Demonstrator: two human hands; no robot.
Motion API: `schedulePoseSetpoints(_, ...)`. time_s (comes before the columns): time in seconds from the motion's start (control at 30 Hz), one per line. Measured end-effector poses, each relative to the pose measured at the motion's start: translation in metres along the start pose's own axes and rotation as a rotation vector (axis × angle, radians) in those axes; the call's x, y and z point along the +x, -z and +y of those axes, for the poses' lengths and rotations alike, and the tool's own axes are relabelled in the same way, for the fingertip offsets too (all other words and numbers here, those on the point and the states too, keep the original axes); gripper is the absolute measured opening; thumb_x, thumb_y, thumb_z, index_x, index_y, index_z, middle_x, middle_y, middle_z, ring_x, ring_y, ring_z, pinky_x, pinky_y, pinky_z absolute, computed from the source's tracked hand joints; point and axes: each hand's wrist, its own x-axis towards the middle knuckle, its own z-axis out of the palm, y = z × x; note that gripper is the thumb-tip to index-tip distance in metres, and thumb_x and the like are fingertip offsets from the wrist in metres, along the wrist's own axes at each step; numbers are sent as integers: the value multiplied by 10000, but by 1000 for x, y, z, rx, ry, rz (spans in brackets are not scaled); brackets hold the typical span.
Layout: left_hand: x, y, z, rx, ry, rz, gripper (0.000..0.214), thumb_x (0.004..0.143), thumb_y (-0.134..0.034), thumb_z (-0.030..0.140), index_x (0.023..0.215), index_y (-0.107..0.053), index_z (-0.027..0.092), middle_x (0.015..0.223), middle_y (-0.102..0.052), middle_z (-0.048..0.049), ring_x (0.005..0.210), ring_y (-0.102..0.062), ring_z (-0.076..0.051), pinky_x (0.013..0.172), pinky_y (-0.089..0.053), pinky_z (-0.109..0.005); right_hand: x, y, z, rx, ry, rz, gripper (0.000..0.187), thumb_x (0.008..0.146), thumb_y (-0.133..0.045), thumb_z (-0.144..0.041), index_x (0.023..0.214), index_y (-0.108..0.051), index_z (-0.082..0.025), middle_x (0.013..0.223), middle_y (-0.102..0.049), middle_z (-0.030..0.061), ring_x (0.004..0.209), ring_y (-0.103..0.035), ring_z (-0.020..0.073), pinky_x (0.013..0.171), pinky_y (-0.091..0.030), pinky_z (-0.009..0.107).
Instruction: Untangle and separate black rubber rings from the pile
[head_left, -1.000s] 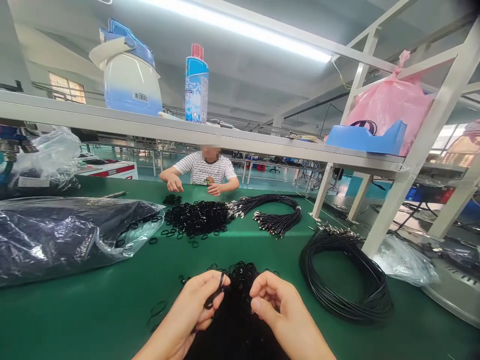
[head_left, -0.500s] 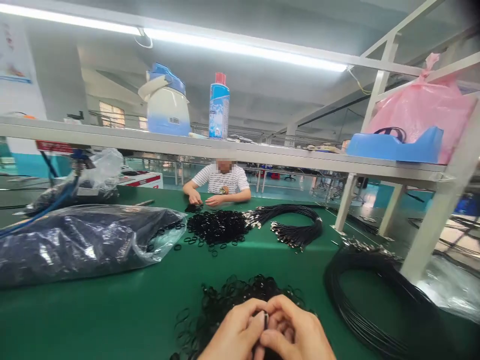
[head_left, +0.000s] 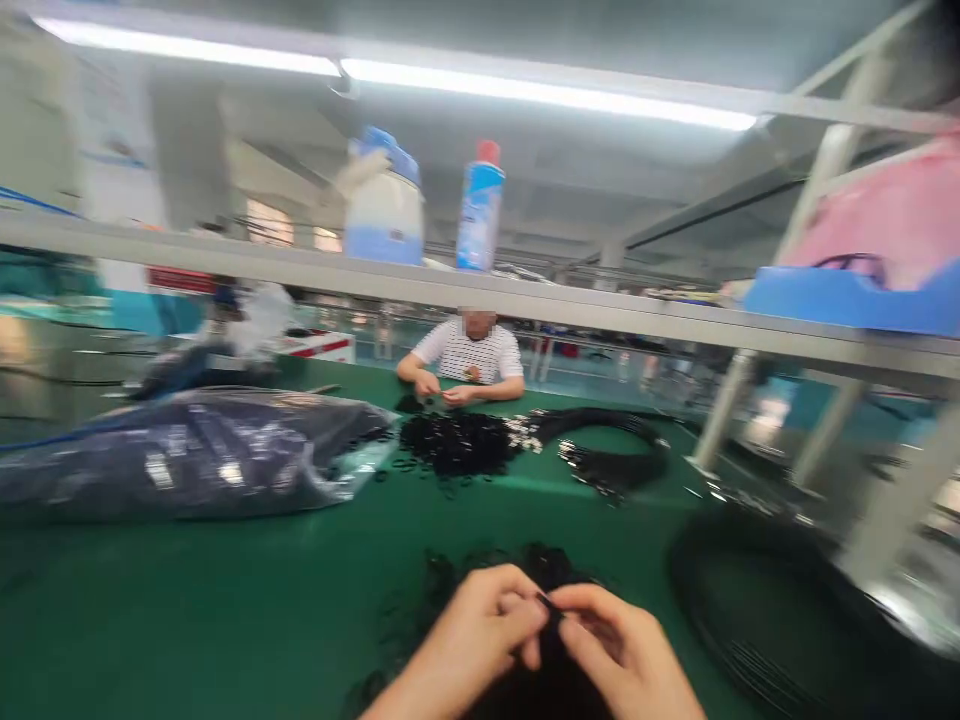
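My left hand (head_left: 491, 625) and my right hand (head_left: 615, 635) meet at the near edge of the view, fingers pinched. Between their fingertips is a small black rubber ring (head_left: 551, 604), blurred and partly covered by the fingers. Under and behind both hands lies a loose pile of black rubber rings (head_left: 442, 590) on the green table (head_left: 225, 600). Farther back sits a second heap of black rings (head_left: 457, 445), with a bundle of black cables (head_left: 622, 465) with metal ends to its right.
A clear plastic bag (head_left: 225, 460) of dark contents lies at left. At right is a large coil of black cable (head_left: 697, 600) beside a shelf post (head_left: 724, 410). A shelf (head_left: 420, 280) crosses above, holding a jug (head_left: 384, 205) and spray can (head_left: 480, 210). A person (head_left: 472, 355) works opposite.
The view has swung left, so the scene shifts right and blurs. My hands have drawn slightly apart, with the small black ring now stretching between their fingertips.
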Motion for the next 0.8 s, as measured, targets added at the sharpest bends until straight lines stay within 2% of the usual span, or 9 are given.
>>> schedulePoseSetpoints(0.07, 7, 6, 1, 21, -17, -42, 302, 809, -569, 452, 724, -573, 162, 520, -538, 59, 366, -251, -36, 379, -123, -190, 3, 1, -8, -19, 2, 56, 251, 792, -614, -365, 920, -703, -168, 916, -698, 94, 839, -644, 242, 766, -502, 336)
schedulePoseSetpoints(0.17, 16, 10, 0, 102, 9, -31, 392, 795, -556, 551, 717, -577, 167, 555, -545, 56, 354, -245, -31, 372, -99, -193, 5, 4, -8, 30, -34, 148, 187, 800, -605, -307, 896, -688, -170, 921, -677, 76, 866, -618, 223, 760, -483, 322)
schedulePoseSetpoints(0.27, 18, 6, -1, 115, 48, -49, 448, 747, -574, 616, 734, -589, 169, 524, -521, 65, 339, -217, -32, 368, -82, -202, 5, 4, -7, 139, -66, 135, 177, 780, -612, -293, 872, -658, -149, 873, -648, 68, 784, -619, 197, 674, -481, 298)
schedulePoseSetpoints(0.43, 15, 4, 0, 117, 46, -17, 459, 718, -601, 627, 774, -579, 172, 504, -423, 98, 372, -208, -38, 379, -82, -200, 8, 3, -10, 247, -91, 163, 187, 735, -659, -263, 852, -648, -117, 721, -613, 26, 625, -595, 137, 598, -440, 253)
schedulePoseSetpoints(0.6, 12, 4, 0, 17, 66, 6, 425, 773, -529, 619, 701, -435, 211, 539, -298, 121, 418, -166, -44, 399, -85, -189, 5, 4, -11, 260, -113, 169, 157, 739, -661, -221, 863, -668, -124, 715, -597, 9, 616, -574, 116, 618, -450, 247)
schedulePoseSetpoints(0.8, 4, 1, 11, -21, 81, 61, 425, 846, -451, 599, 687, -357, 216, 590, -309, 106, 455, -170, -50, 442, -100, -199, 5, 7, -12, 266, -64, 162, 129, 773, -639, -212, 887, -646, -151, 745, -585, -1, 637, -559, 109, 626, -447, 235)
